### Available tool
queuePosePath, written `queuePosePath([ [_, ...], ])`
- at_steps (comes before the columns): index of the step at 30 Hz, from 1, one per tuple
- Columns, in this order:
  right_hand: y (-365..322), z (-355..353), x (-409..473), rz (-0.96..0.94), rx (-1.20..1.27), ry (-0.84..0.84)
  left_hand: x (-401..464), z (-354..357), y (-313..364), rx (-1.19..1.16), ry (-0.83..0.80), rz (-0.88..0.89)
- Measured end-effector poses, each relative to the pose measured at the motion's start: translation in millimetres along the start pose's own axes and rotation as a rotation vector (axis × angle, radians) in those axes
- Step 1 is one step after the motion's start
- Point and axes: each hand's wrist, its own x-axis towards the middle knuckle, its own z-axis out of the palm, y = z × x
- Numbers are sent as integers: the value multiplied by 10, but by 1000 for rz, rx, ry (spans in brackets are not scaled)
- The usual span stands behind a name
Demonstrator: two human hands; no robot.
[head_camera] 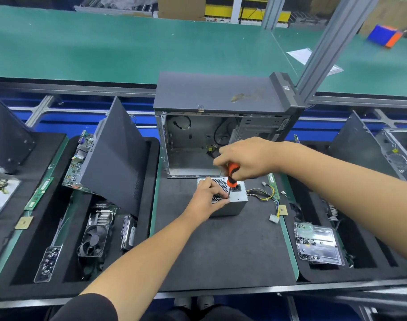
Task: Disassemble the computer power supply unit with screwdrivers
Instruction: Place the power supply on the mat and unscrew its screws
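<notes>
Squarely before the open case, the PSU sat on the mat. Left hand gripped its top edge, fingers curled; right hand clutched the screwdriver. Best to keep the shaft in line with the screw and press firmly.
</notes>
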Motion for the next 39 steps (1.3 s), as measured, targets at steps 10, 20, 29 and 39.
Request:
queuePosePath([
  [10, -32, 22, 66, 82, -131, 2, 24, 21, -41, 11, 19, 33],
  [20, 10, -44, 147, 31, -59, -10, 13, 9, -4, 37, 7, 22],
  [29, 188, -87, 147, 31, 239, -102, 5, -12, 39, 69, 20, 30],
  [39, 75, 29, 142, 50, -231, 83, 0, -15, 30, 72, 17, 33],
])
